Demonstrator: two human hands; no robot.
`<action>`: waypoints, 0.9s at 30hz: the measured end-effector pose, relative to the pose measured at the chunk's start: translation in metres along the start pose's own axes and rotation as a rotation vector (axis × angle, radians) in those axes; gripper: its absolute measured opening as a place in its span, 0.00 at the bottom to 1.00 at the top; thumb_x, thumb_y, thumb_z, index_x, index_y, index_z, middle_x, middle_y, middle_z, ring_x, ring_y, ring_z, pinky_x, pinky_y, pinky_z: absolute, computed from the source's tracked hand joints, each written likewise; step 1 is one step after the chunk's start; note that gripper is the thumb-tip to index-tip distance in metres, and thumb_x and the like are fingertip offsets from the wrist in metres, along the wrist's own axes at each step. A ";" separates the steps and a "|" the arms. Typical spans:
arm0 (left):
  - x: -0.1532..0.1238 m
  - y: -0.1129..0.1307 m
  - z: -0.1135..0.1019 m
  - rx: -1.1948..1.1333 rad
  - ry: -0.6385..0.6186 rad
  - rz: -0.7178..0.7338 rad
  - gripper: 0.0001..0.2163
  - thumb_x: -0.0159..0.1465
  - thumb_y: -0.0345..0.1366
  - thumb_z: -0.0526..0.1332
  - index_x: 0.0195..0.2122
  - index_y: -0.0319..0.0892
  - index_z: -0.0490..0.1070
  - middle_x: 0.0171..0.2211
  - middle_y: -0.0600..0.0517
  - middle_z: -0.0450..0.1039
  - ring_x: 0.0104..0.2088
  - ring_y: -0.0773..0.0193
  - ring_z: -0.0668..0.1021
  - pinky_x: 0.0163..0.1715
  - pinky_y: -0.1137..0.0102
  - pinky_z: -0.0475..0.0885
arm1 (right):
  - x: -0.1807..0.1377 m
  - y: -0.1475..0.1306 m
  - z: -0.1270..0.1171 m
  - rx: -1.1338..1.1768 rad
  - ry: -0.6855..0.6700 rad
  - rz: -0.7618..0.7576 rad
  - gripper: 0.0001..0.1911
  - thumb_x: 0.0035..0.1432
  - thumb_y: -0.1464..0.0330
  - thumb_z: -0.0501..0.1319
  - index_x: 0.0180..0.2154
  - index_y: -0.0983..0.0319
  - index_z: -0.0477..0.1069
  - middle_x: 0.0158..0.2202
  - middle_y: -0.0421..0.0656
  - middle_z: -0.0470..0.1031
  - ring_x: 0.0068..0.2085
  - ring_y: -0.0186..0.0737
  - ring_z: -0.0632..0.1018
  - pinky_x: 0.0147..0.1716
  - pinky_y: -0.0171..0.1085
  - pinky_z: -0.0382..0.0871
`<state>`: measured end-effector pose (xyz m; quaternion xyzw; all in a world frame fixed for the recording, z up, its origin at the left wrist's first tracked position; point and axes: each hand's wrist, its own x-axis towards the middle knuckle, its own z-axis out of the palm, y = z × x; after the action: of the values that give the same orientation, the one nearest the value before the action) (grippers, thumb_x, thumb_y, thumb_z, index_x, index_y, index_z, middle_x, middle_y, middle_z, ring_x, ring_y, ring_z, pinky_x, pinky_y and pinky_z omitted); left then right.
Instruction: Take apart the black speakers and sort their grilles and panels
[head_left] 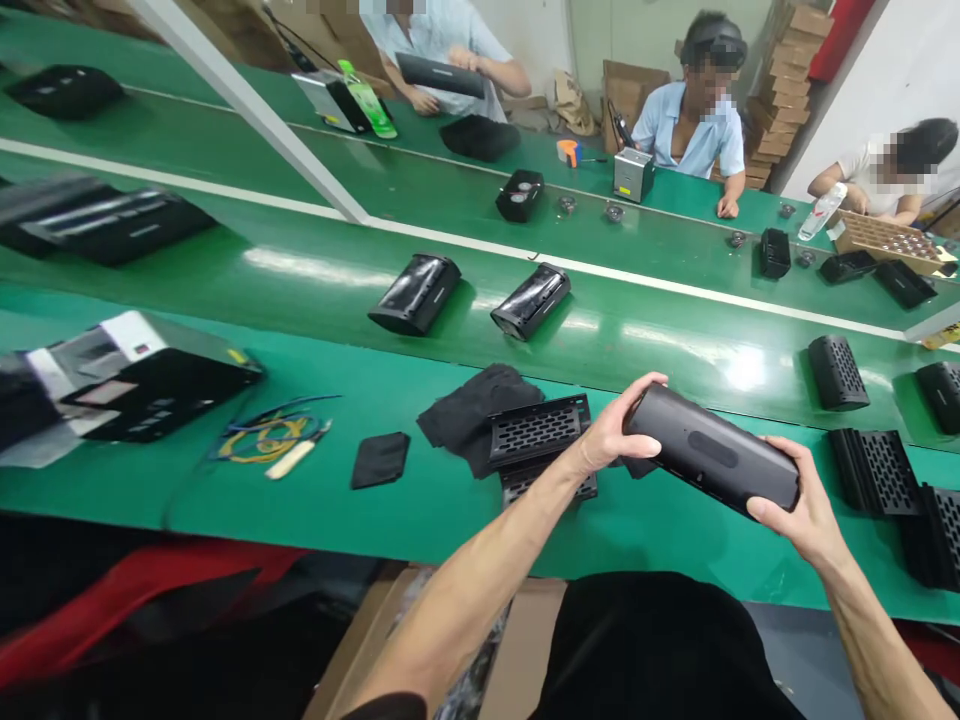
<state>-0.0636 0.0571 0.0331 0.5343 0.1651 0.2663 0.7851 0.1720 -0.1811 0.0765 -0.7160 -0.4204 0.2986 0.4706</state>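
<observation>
I have both hands on one black speaker body (pixel 712 460), held clear above the green desk (pixel 420 500). It is tilted, with its left end higher than its right. My left hand (pixel 611 440) cups the rounded left end: the fingers (pixel 637 388) curl over the top edge and the thumb sits lower on the cap. My right hand (pixel 799 510) grips the other end from below, its fingers (pixel 772 512) wrapped under the lower edge and the thumb lying on top. Both grasps are closed firmly on the shell.

Just left of my left fingers, two perforated black grille pieces (pixel 540 432) lie stacked on the desk, partly on a crumpled black cloth (pixel 469 408). Further left of those are a small flat black pad (pixel 380 460) and then a tangle of blue and yellow wires (pixel 266 432). To the right of my right fingers more grille shells (pixel 874 470) stand in a row, close together.

Beyond my fingers, on the shiny belt (pixel 315 270), two film-wrapped speakers (pixel 416 292) lie side by side, and a grilled unit (pixel 838 372) sits beyond my right hand.

As for containers, a cardboard box (pixel 536 625) sits below my left forearm, under the desk edge. Something glossy shows inside it, but I cannot tell what. Far beyond my right fingers a cardboard tray (pixel 885 238) holds rows of small round parts, in front of a seated person (pixel 896 165).
</observation>
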 end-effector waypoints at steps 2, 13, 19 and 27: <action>-0.006 -0.025 0.021 -0.239 0.126 0.017 0.43 0.46 0.42 0.80 0.65 0.49 0.71 0.59 0.48 0.76 0.54 0.48 0.80 0.56 0.59 0.74 | 0.004 -0.001 -0.002 0.127 0.009 -0.036 0.54 0.53 0.42 0.73 0.73 0.49 0.53 0.70 0.56 0.65 0.63 0.64 0.74 0.55 0.56 0.75; -0.035 -0.073 0.045 -0.337 0.160 -0.139 0.46 0.56 0.63 0.73 0.73 0.56 0.61 0.75 0.41 0.58 0.70 0.38 0.67 0.60 0.48 0.72 | 0.007 -0.005 0.023 -0.421 -0.092 -0.130 0.62 0.48 0.61 0.75 0.78 0.54 0.46 0.66 0.55 0.68 0.62 0.63 0.75 0.60 0.57 0.72; -0.034 -0.045 0.027 0.220 0.014 -0.150 0.53 0.47 0.55 0.80 0.72 0.48 0.62 0.69 0.41 0.64 0.64 0.37 0.71 0.64 0.52 0.68 | 0.006 -0.013 0.001 -0.856 -0.447 -0.109 0.57 0.46 0.62 0.75 0.75 0.55 0.57 0.60 0.56 0.74 0.55 0.67 0.77 0.54 0.61 0.73; -0.069 -0.076 0.037 0.121 0.223 -0.168 0.44 0.48 0.53 0.77 0.65 0.48 0.66 0.62 0.45 0.68 0.56 0.45 0.73 0.58 0.58 0.69 | -0.041 0.038 -0.005 -0.150 -0.222 0.154 0.55 0.53 0.43 0.73 0.73 0.55 0.55 0.71 0.54 0.63 0.67 0.62 0.70 0.64 0.54 0.68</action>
<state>-0.0803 -0.0334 -0.0248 0.5320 0.3114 0.2468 0.7477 0.1693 -0.2272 0.0441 -0.7419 -0.4348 0.3788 0.3421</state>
